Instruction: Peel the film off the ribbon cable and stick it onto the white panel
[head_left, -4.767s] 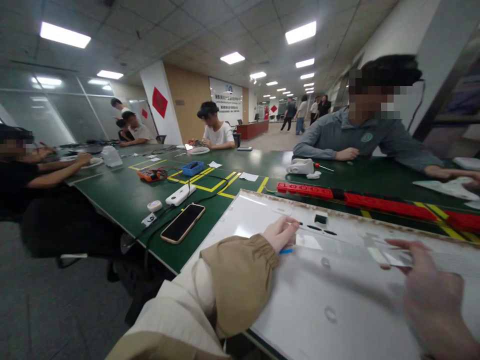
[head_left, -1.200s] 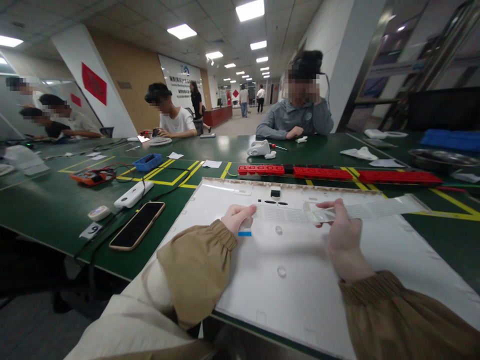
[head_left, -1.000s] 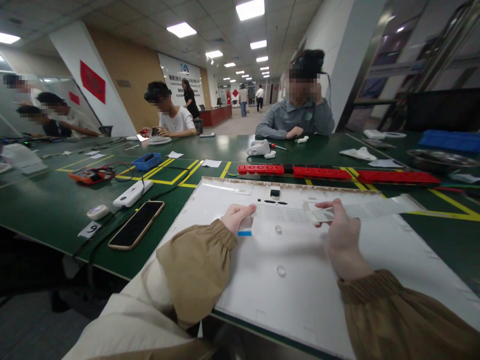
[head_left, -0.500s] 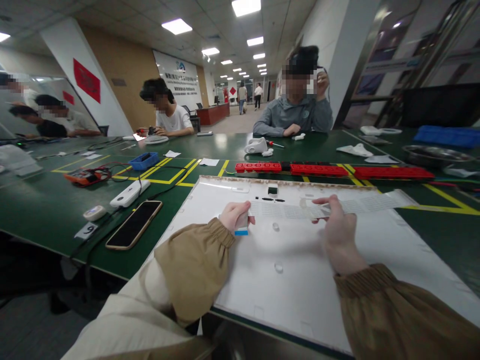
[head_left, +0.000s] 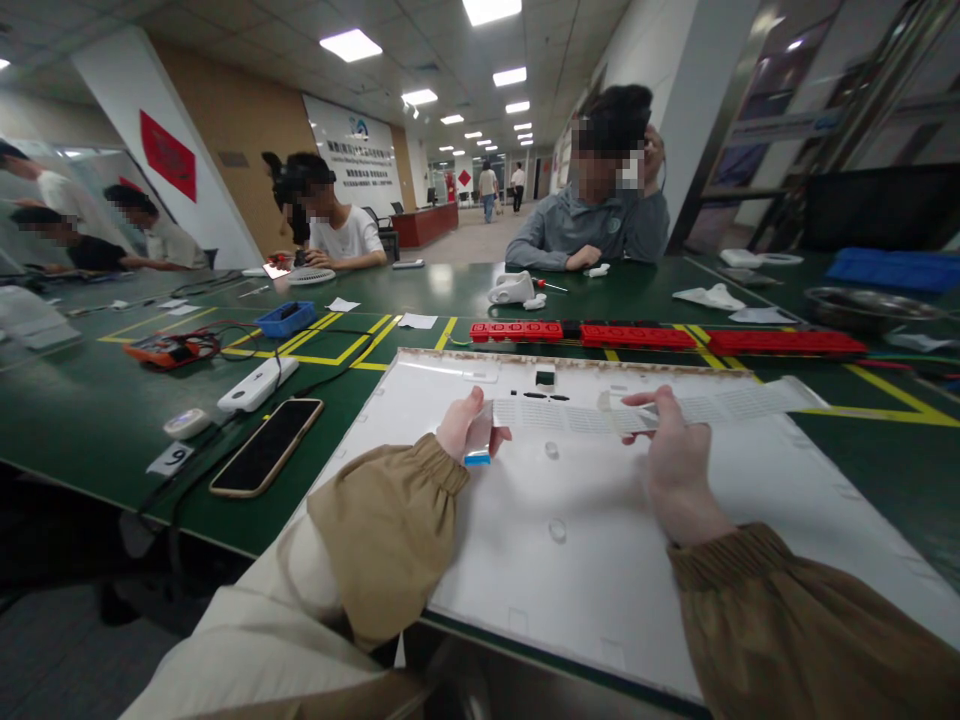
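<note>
A long, pale, translucent strip [head_left: 555, 417] with fine printed rows stretches between my hands, above a large white panel [head_left: 585, 580]. My left hand [head_left: 461, 425] grips its left end, where the strip bends down to a bright blue edge. Farther along, my right hand [head_left: 679, 460] pinches the strip between thumb and fingers, and the free end runs on to the right, curling a little at its tip. The panel lies flat, with small dark cut-outs near its far edge and two small clear rings on its surface.
Left of the panel lie a phone [head_left: 268, 447], a white power strip [head_left: 259, 383] and cables. An orange meter [head_left: 171, 348] and a blue tray [head_left: 286, 319] stand beyond. Red strips [head_left: 637, 339] line the panel's far side. A co-worker [head_left: 600, 215] sits opposite.
My left thumb has lifted slightly, and more of the strip's left end with the blue edge shows. My right hand stays nearly still.
</note>
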